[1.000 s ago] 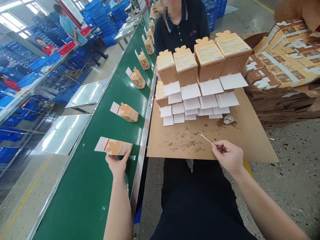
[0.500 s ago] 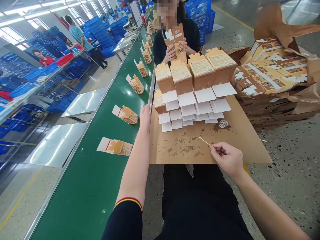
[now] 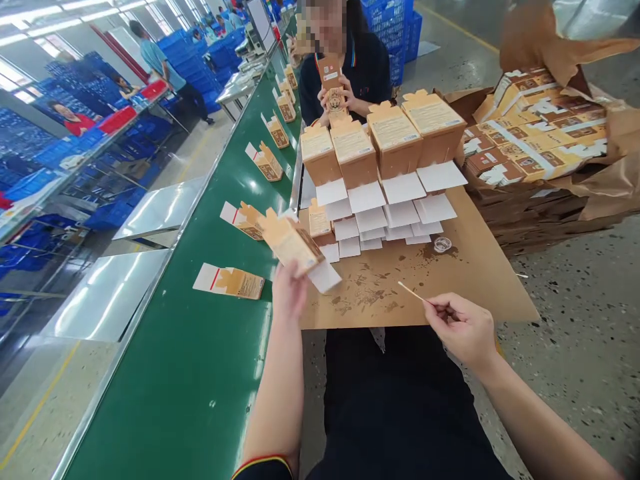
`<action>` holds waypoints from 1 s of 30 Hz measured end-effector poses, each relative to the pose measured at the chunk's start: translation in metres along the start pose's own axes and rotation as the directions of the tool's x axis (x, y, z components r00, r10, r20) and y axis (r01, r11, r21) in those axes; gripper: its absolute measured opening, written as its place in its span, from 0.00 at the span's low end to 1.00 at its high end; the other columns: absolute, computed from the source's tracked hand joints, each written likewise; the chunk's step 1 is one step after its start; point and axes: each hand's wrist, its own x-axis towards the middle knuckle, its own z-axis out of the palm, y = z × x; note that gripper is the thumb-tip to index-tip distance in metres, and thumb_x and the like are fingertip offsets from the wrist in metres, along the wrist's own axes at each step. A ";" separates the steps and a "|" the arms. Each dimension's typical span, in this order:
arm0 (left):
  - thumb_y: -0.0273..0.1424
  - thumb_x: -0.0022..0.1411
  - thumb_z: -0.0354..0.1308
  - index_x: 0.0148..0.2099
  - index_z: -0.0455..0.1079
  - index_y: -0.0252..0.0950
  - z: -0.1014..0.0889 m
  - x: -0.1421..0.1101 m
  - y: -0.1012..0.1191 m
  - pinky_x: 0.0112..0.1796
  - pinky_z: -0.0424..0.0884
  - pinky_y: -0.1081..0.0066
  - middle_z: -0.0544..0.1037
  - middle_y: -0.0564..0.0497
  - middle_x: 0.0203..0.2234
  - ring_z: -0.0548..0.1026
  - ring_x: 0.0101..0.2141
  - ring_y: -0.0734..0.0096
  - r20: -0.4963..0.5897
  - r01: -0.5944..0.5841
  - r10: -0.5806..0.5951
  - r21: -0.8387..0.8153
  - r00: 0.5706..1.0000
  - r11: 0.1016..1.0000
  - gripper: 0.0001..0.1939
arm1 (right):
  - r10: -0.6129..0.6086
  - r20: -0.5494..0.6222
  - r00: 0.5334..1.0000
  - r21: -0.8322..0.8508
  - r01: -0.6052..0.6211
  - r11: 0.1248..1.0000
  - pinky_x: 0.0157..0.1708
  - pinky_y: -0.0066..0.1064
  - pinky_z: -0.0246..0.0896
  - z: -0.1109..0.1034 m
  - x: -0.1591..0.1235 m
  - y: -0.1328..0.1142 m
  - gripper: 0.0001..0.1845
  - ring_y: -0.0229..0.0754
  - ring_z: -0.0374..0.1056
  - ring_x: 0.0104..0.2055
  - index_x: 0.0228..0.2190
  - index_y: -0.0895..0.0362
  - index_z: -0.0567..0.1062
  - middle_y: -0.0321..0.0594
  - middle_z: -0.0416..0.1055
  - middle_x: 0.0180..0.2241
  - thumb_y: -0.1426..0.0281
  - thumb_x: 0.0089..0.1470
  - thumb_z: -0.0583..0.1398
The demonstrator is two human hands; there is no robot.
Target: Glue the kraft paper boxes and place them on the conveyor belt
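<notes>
My left hand point(image 3: 290, 291) is closed on a brown carton point(image 3: 290, 243), tilted, its white flap hanging toward the lower right. The carton is held over the seam between the green belt point(image 3: 190, 373) and the cardboard sheet point(image 3: 475, 267). Pinched in my right hand point(image 3: 463, 328) is a thin cotton swab point(image 3: 411, 291), its tip pointing left above the dark wet marks on the sheet. Beyond it sits a small clear cup point(image 3: 443, 245). Stacked cartons point(image 3: 395, 137) with white flaps facing me stand at the back of the sheet.
Open cartons stand along the belt, the nearest carton point(image 3: 237, 283) left of my hand. Across from me a person point(image 3: 370, 73) holds a carton in both hands. To the right is a paper-wrapped bundle of flat cartons point(image 3: 540, 143). Blue crates point(image 3: 387, 33) are stacked behind.
My left hand has come back from beside the stack with a carton in it. My right hand keeps the swab, nearly in place. The person opposite has lowered and turned their carton.
</notes>
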 end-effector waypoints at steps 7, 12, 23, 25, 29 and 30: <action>0.44 0.47 0.85 0.60 0.74 0.42 -0.011 -0.076 -0.046 0.63 0.78 0.47 0.83 0.38 0.61 0.81 0.63 0.45 -0.074 0.193 -0.192 0.005 0.979 0.981 0.41 | -0.075 0.318 0.945 0.046 0.063 0.997 0.28 0.30 0.70 0.054 -0.023 0.002 0.13 0.39 0.70 0.24 0.30 0.51 0.78 0.35 0.75 0.24 0.68 0.69 0.62; 0.46 0.45 0.86 0.57 0.72 0.42 -0.011 -0.073 -0.051 0.62 0.78 0.51 0.84 0.40 0.56 0.83 0.59 0.50 -0.074 0.173 -0.169 0.061 0.983 0.983 0.42 | -0.172 0.409 0.896 0.016 0.181 0.983 0.29 0.30 0.64 0.076 -0.031 0.015 0.13 0.39 0.67 0.25 0.29 0.51 0.74 0.34 0.72 0.24 0.75 0.67 0.58; 0.49 0.47 0.85 0.57 0.68 0.44 -0.003 -0.083 -0.046 0.61 0.78 0.53 0.82 0.42 0.56 0.82 0.59 0.52 -0.042 0.106 -0.101 0.140 0.994 0.984 0.42 | -0.117 0.396 0.911 -0.059 0.152 0.987 0.28 0.31 0.63 0.075 -0.024 0.023 0.13 0.40 0.69 0.25 0.29 0.51 0.72 0.35 0.73 0.24 0.74 0.67 0.59; 0.49 0.47 0.84 0.57 0.67 0.44 -0.001 -0.089 -0.050 0.60 0.79 0.54 0.81 0.42 0.56 0.82 0.58 0.52 -0.061 0.068 -0.058 0.186 0.996 0.980 0.43 | -0.071 0.356 0.932 -0.054 0.097 0.994 0.29 0.31 0.67 0.068 -0.020 0.024 0.13 0.41 0.71 0.26 0.29 0.51 0.74 0.37 0.75 0.25 0.72 0.68 0.60; 0.44 0.48 0.84 0.59 0.64 0.43 0.003 -0.106 -0.060 0.58 0.80 0.54 0.80 0.42 0.55 0.83 0.56 0.51 -0.067 0.005 0.020 0.348 0.998 0.938 0.44 | 0.003 0.258 0.966 -0.028 0.004 1.000 0.29 0.31 0.72 0.051 -0.016 0.022 0.13 0.41 0.72 0.26 0.30 0.51 0.78 0.38 0.77 0.26 0.66 0.70 0.62; 0.42 0.48 0.83 0.59 0.63 0.43 0.004 -0.110 -0.062 0.57 0.80 0.54 0.80 0.42 0.54 0.83 0.55 0.51 -0.061 -0.010 0.037 0.389 0.997 0.921 0.43 | 0.018 0.237 0.971 -0.026 -0.013 1.000 0.28 0.31 0.72 0.046 -0.016 0.022 0.14 0.40 0.72 0.25 0.30 0.51 0.78 0.37 0.77 0.26 0.65 0.69 0.63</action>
